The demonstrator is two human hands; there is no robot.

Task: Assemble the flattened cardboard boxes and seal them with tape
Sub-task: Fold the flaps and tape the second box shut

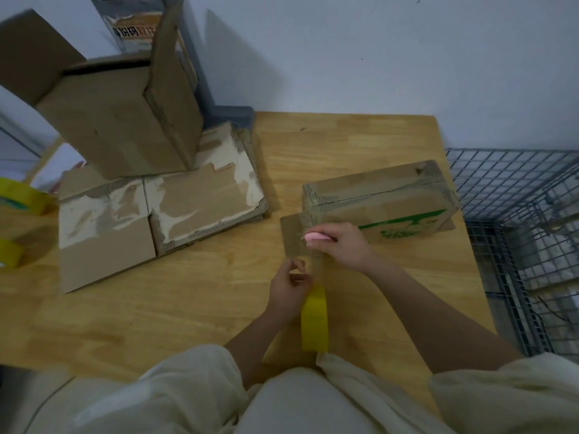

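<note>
From the head camera we look down on a wooden table (200,308) set against a pale wall. Our right hand (340,245) is closed around a small pink cutter (316,237), its tip pointing left over a strip of clear tape (316,264) that runs from the roll up to the box. The assembled cardboard box (376,202) lies on its side just beyond that hand, touching the knuckles' far side, with green print on its near face and a flap (291,233) spread flat on the table toward us. Our left hand (289,292) sits nearer the body, just below and left of the right; its fingers are curled, pinching the tape strip near the top of the yellow tape roll (314,321), which stands on edge against the palm side of that hand. How firmly the roll itself is gripped we cannot tell.

Well to the left, flattened cardboard boxes (156,211) lie in a stack with torn, whitish patches, and an upright open box (119,120) stands on them. Two more yellow tape rolls (18,198) rest at the far left edge. A wire cage (517,233) stands beside the table on the right. Cream sleeves (188,396) fill the bottom of the view
</note>
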